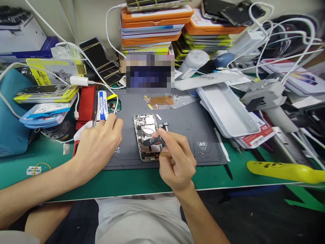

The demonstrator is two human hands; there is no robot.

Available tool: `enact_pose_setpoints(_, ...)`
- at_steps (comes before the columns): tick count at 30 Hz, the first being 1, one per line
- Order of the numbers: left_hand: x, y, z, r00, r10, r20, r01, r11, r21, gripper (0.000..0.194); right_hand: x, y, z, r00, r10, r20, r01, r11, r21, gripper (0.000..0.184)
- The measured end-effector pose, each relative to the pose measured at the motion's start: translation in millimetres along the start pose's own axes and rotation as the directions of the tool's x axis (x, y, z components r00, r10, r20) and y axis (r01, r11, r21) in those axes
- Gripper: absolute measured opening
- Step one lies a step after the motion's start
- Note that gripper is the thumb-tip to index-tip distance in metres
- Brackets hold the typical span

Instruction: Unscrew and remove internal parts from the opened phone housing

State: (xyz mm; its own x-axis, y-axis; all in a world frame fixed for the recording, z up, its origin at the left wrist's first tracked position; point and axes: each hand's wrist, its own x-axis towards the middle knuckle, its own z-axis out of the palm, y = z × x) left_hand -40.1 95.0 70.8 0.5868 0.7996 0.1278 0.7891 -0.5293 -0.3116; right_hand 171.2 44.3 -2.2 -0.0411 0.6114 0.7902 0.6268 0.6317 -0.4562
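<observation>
Mat (186, 118) — opened phone (148, 121), tool (153, 140) in right hand (179, 157)

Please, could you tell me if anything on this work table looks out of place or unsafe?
Yes. What looks like a bare razor blade lies loose on the green table, near the left forearm and away from the opened phone, with a thin yellow wire by it. Its exposed edge could perhaps cut.

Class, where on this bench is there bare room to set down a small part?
Bare room lies on the grey mat between the right hand and the white tray, and on the green bench top before the mat. Crowded: behind, orange boxes; left, red case and white tube; right, white cables.
</observation>
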Motion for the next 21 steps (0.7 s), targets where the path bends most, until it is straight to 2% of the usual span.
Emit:
enact_pose_setpoints(4, 3.8, -2.6, -7.2, 0.999, -0.037, -0.001, 0.037, 0.998, -0.052, 0.015, 0.4, -0.6, 0.2, 1.0, -0.006, -0.003, 0.006, 1.0, -0.012, 0.076)
enact_pose_setpoints(7, -3.1, 1.5, -18.8, 0.999, -0.03, -0.038, 0.028, 0.999, -0.038, 0.013, 0.7, -0.8, -0.2, 1.0, 0.0, -0.006, 0.0, 1.0, -0.023, 0.077)
enact_pose_setpoints(9, -12.0, 8.9, -26.8, 0.995, 0.016, -0.098, -0.025, 0.996, -0.089, 0.011, 0.6, -0.7, -0.8, 1.0, 0.003, -0.002, -0.003, 0.999, -0.033, 0.077)
enact_pose_setpoints(12, -25.4, 23.8, -31.2, 0.986, 0.124, -0.108, -0.147, 0.959, -0.242, 0.013, -0.1, -0.5, -1.7, 1.0, -0.005, 0.004, 0.006, 0.998, -0.064, 0.076)
enact_pose_setpoints(15, -31.8, 35.5, -23.7, 0.958, 0.265, -0.111, -0.287, 0.887, -0.363, 0.015, -1.3, -0.2, -2.1, 1.0, -0.008, 0.023, 0.01, 0.998, -0.067, 0.074)
enact_pose_setpoints(17, -31.6, 38.7, -16.1, 0.934, 0.338, -0.116, -0.356, 0.851, -0.385, 0.015, -1.9, 0.0, -2.2, 1.0, -0.007, 0.027, 0.008, 0.998, -0.054, 0.072)
enact_pose_setpoints(21, -28.6, 37.2, -7.2, 0.898, 0.418, -0.137, -0.437, 0.808, -0.395, 0.017, -1.8, 0.3, -2.4, 1.0, -0.015, 0.008, 0.016, 0.997, -0.07, 0.071)
